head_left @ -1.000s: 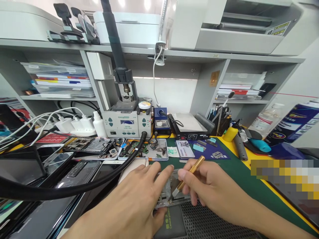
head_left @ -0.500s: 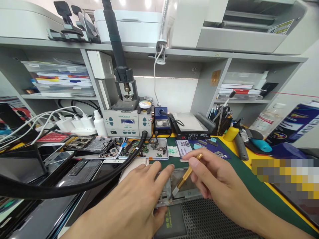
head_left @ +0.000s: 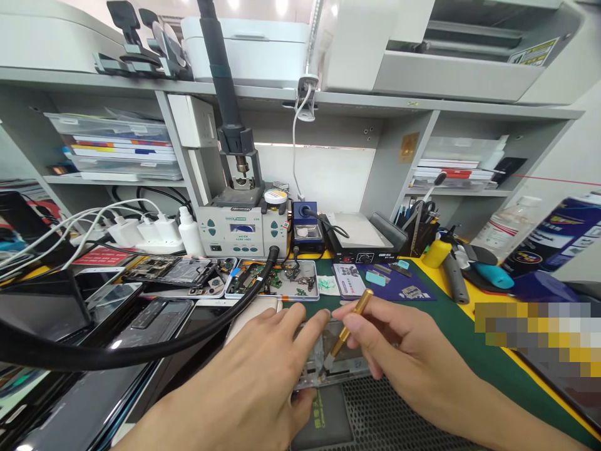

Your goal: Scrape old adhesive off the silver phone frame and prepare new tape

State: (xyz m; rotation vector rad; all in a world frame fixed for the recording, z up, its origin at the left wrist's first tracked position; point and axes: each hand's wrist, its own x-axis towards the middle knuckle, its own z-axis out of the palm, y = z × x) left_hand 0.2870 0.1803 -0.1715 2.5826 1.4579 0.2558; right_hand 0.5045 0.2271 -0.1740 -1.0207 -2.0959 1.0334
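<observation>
**Brush tip down at the phone frame, both hands engaged**

Your right hand (head_left: 399,347) has the brush (head_left: 352,322) pinched between thumb and fingers — gold handle slanting up to the right, pale tip down at the near edge of the phone frame (head_left: 350,368). Can't tell if the tip is touching or just above it.

Frame is at lower center of the picture, over the black perforated mat (head_left: 389,416). Your left hand (head_left: 260,363) grips its left end: thumb at the near edge, fingers across the top, hiding that part.

Around you: phones (head_left: 162,332) laid out at lower left, black hose (head_left: 188,351) arching over them. Tray (head_left: 300,298) of circuit boards sits mid-frame, just beyond your left hand. Heat gun station (head_left: 241,232) behind it. Green mat (head_left: 462,329) runs down the right side — yellow bottle (head_left: 436,254) and spray can (head_left: 551,232) at right.
</observation>
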